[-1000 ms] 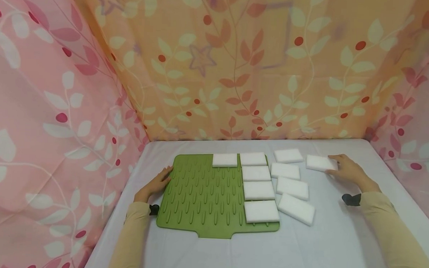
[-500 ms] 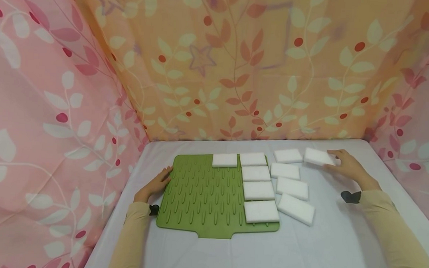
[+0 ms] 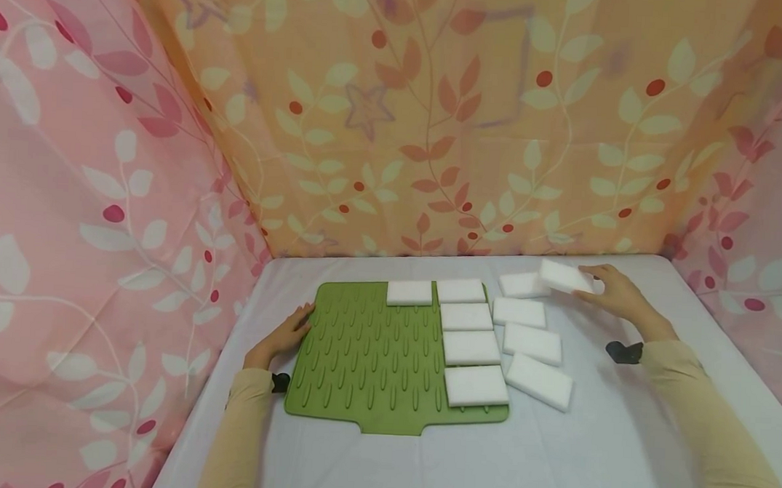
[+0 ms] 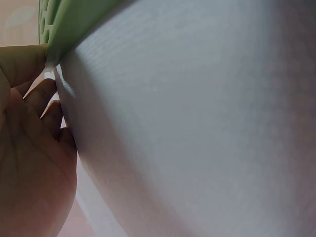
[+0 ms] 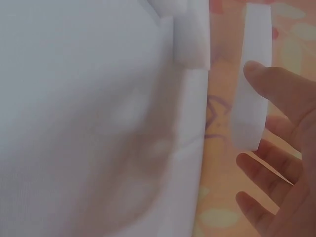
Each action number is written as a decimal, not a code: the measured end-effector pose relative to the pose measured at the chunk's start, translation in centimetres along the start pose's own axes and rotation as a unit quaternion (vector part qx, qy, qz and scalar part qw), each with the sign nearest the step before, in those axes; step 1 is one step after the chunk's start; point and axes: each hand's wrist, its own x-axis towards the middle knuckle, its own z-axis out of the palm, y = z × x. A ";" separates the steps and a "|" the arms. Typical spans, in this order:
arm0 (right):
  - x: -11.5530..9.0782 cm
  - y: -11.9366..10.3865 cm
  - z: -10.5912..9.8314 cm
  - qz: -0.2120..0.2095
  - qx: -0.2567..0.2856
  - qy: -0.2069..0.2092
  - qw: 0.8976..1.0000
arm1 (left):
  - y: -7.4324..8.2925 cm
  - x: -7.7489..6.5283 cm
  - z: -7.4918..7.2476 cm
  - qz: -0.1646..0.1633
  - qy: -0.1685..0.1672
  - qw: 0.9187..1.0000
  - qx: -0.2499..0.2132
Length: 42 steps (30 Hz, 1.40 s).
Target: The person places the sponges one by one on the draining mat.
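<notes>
A white rectangular sponge (image 3: 563,276) is pinched at its right end by my right hand (image 3: 617,294), raised above the back right of the table. In the right wrist view the thumb presses one face of that sponge (image 5: 252,98), with other fingers behind it. My left hand (image 3: 287,335) touches the left edge of a green ridged mat (image 3: 360,352); the left wrist view has the thumb (image 4: 24,63) against the mat's edge. On the mat, one white sponge (image 3: 410,293) lies at the back, beside a column of several sponges (image 3: 471,348) along the right side.
Several more white sponges lie loose on the white-covered table (image 3: 519,468), right of the mat: a back one (image 3: 519,284), partly behind the held sponge, and a slanted front one (image 3: 539,381). A patterned orange curtain (image 3: 434,166) stands behind, a pink one (image 3: 102,260) at left.
My right hand has lifted the sponge off the table and carried it left and slightly up, so it now overlaps the back loose sponge. The left hand and mat stay put.
</notes>
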 end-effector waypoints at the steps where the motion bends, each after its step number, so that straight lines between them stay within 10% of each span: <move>1: 0.1 -0.2 0.1 -0.001 0.002 0.001 1.000 | 0.0 0.0 0.0 0.001 0.001 1.000 0.001; 14: 2.1 -3.9 0.8 -0.033 0.019 0.005 0.999 | -0.6 0.1 -0.2 0.057 0.006 0.998 -0.027; 42: 4.6 -10.4 3.7 -0.087 0.066 -0.023 0.994 | -0.1 -0.1 0.0 0.011 -0.009 0.999 -0.030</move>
